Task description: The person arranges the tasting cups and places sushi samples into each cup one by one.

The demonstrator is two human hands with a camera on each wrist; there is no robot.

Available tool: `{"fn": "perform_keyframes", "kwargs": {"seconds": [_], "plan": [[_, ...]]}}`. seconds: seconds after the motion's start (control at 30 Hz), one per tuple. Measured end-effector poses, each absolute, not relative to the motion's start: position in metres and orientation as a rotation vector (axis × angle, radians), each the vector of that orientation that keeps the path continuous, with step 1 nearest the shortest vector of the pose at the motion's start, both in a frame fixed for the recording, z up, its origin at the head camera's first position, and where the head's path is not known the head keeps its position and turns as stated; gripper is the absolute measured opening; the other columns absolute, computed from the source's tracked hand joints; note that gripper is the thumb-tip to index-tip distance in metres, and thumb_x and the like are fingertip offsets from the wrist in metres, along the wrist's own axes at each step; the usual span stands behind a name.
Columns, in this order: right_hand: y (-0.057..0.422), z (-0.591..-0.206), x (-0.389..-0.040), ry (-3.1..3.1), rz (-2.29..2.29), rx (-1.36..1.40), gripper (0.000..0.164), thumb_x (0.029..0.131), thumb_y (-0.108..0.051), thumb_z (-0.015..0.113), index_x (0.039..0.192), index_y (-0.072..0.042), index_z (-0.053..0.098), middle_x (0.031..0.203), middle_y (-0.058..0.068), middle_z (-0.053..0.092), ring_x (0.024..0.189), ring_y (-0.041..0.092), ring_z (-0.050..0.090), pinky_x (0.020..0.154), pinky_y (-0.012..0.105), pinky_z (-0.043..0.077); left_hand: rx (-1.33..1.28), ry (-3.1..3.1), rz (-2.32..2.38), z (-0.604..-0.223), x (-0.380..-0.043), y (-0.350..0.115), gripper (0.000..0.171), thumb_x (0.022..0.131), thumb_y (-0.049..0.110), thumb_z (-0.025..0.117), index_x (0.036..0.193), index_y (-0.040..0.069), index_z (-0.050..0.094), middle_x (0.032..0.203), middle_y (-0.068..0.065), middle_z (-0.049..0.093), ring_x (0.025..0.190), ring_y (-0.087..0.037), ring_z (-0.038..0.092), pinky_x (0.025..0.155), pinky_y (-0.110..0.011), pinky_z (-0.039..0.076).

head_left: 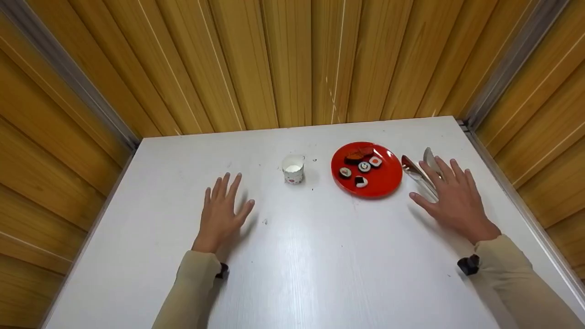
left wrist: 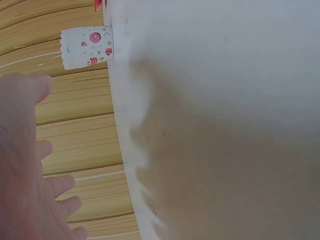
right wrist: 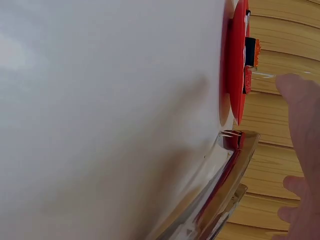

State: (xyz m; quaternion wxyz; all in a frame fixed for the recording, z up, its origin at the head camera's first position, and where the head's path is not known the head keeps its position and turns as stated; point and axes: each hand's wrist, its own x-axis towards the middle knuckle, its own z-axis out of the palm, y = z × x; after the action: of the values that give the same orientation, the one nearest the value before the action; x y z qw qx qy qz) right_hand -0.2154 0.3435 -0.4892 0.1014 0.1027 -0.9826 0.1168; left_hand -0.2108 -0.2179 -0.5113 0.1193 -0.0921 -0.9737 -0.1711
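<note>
My left hand (head_left: pixel 218 218) hovers over the table, fingers spread, holding nothing. To its right stands a small white paper cup (head_left: pixel 293 172) with pink doughnut prints, upright and apart from the hand. My right hand (head_left: pixel 457 203) is spread above shiny metal serving tongs (head_left: pixel 422 180); one end has tines, and the rest is partly hidden by the hand. In the right wrist view, the tongs (right wrist: pixel 227 172) lie below the fingers, with a gap between. Left of them sits a red plate (head_left: pixel 386 183) bearing several toy-like sushi pieces (head_left: pixel 364 167).
Both hands are over a white table (head_left: pixel 292 256). Wood-patterned panels (head_left: pixel 288 59) rise behind it and at both sides, with grey metal posts at the corners. Dark bands are worn at both wrists.
</note>
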Motion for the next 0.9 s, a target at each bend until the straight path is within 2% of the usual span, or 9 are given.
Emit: {"fn": "perform_keyframes", "kwargs": {"seconds": [0.23,0.57,0.9], "plan": [[0.336,-0.486,-0.226,-2.891,0.342,0.339,0.082,0.094,-0.056,0.066,0.162,-0.027,0.031,0.167,0.018,0.021,0.151,0.050,0.013,0.117,0.071,0.004,-0.273,-2.858,-0.500,-0.513,-0.214,-0.214,0.079,0.100,0.059,0.054,0.164,0.022,0.026,0.168,-0.016,0.024,0.154,-0.040,0.018,0.121,-0.063,0.012],[0.320,-0.483,-0.236,-2.902,0.305,0.379,0.082,0.094,-0.053,0.066,0.163,-0.025,0.030,0.165,0.023,0.022,0.150,0.050,0.014,0.116,0.073,0.008,-0.288,-2.866,-0.507,-0.514,-0.216,-0.210,0.079,0.100,0.060,0.053,0.164,0.022,0.026,0.168,-0.017,0.025,0.154,-0.040,0.019,0.121,-0.062,0.013],[0.299,-0.478,-0.247,-2.911,0.291,0.427,0.084,0.092,-0.053,0.069,0.161,-0.020,0.033,0.165,0.022,0.025,0.150,0.052,0.015,0.117,0.071,0.011,-0.323,-2.779,-0.661,-0.514,-0.220,-0.201,0.078,0.099,0.055,0.059,0.162,0.018,0.032,0.163,-0.017,0.034,0.150,-0.041,0.030,0.120,-0.059,0.023]]}}
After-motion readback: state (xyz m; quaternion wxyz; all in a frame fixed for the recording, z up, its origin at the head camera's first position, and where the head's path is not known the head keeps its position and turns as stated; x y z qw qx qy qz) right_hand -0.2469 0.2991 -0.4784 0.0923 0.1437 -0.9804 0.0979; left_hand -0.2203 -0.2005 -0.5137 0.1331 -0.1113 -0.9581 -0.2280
